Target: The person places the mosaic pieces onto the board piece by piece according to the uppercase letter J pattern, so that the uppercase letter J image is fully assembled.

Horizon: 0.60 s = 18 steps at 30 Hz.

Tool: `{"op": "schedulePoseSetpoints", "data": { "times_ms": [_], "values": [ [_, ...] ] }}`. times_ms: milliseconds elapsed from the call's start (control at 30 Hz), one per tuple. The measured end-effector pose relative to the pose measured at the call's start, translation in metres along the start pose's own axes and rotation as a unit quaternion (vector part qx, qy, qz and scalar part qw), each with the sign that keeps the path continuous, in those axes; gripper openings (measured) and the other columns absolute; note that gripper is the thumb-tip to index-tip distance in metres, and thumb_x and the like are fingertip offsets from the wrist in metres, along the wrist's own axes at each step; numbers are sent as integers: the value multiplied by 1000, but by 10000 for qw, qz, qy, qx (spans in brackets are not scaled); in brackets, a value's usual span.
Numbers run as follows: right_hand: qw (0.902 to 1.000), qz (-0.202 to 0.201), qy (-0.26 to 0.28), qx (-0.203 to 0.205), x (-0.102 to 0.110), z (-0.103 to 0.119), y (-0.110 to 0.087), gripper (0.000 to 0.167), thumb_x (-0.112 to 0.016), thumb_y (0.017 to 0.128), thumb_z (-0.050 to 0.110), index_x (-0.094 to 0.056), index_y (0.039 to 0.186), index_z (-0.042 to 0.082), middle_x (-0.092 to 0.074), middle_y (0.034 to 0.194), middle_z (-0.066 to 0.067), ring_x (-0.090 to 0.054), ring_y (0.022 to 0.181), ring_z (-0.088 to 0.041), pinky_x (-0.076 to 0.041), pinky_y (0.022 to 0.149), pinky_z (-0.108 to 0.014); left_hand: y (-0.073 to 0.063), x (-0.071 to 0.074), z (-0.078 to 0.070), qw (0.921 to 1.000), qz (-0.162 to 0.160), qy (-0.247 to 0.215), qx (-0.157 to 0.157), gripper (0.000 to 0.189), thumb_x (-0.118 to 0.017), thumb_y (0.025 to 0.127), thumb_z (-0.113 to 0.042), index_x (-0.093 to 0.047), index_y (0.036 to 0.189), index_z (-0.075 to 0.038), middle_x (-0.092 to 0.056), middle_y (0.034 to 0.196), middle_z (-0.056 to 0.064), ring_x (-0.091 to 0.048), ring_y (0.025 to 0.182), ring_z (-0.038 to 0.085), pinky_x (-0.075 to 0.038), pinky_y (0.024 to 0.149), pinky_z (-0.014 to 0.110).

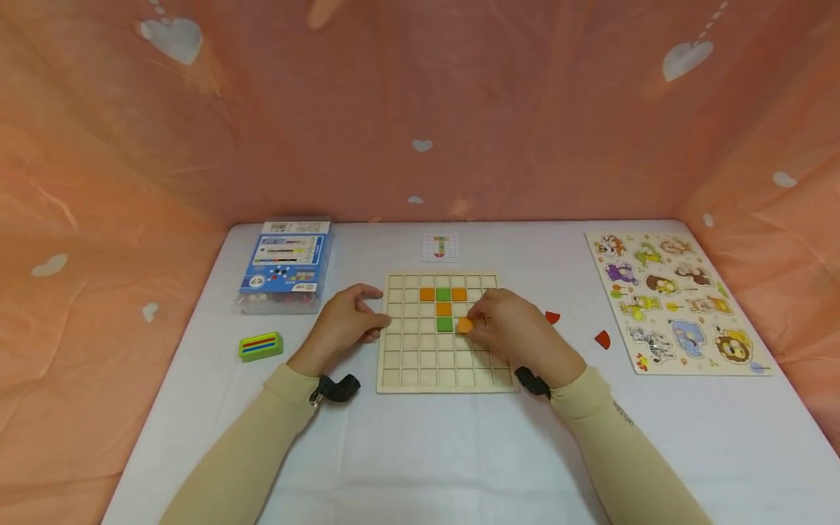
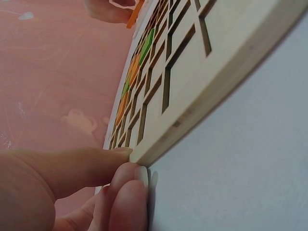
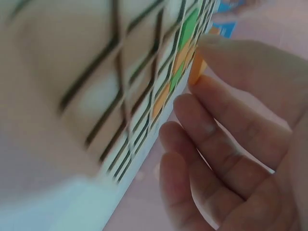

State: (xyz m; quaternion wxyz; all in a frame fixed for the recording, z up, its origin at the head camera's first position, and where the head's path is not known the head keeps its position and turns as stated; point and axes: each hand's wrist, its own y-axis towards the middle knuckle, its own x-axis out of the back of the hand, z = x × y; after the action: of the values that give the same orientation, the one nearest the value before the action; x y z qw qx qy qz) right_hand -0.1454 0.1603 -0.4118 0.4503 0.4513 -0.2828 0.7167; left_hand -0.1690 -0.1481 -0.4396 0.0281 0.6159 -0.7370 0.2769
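A wooden grid board lies flat on the white table. Set in its squares are orange and green tiles, including a green tile at the bottom of a T shape. Just to the right of that one, my right hand pinches an orange square tile between thumb and index finger, slightly above the board. The other fingers of that hand are loosely bent. My left hand pinches the board's left edge, thumb on top and fingertips against the side. Behind the board lies a small pattern card.
Two red quarter-round pieces, one nearer and one farther, lie right of the board. An animal puzzle board covers the far right. At left stand a blue packaged box and a small green striped block.
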Motion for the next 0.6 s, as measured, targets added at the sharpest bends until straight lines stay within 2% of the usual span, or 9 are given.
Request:
{"op": "schedulePoseSetpoints", "data": {
  "times_ms": [233, 600],
  "values": [
    [9983, -59, -207, 541, -14, 17, 1, 16, -85, 92, 20, -83, 104, 10, -73, 102, 1, -66, 102, -19, -61, 85, -36, 2, -1, 1, 10000, 12, -55, 17, 55, -84, 92, -13, -62, 143, -9, -65, 88, 9, -69, 70, 15, -62, 68, 25],
    [9975, -94, -296, 637, -22, 26, 2, 9, -82, 93, 16, -83, 101, 12, -70, 97, 3, -64, 98, -17, -60, 81, -33, 0, -1, -1, 10000, -24, -42, 62, 56, -84, 92, -14, -61, 143, -9, -65, 88, 9, -68, 68, 15, -62, 67, 26]
  ]
}}
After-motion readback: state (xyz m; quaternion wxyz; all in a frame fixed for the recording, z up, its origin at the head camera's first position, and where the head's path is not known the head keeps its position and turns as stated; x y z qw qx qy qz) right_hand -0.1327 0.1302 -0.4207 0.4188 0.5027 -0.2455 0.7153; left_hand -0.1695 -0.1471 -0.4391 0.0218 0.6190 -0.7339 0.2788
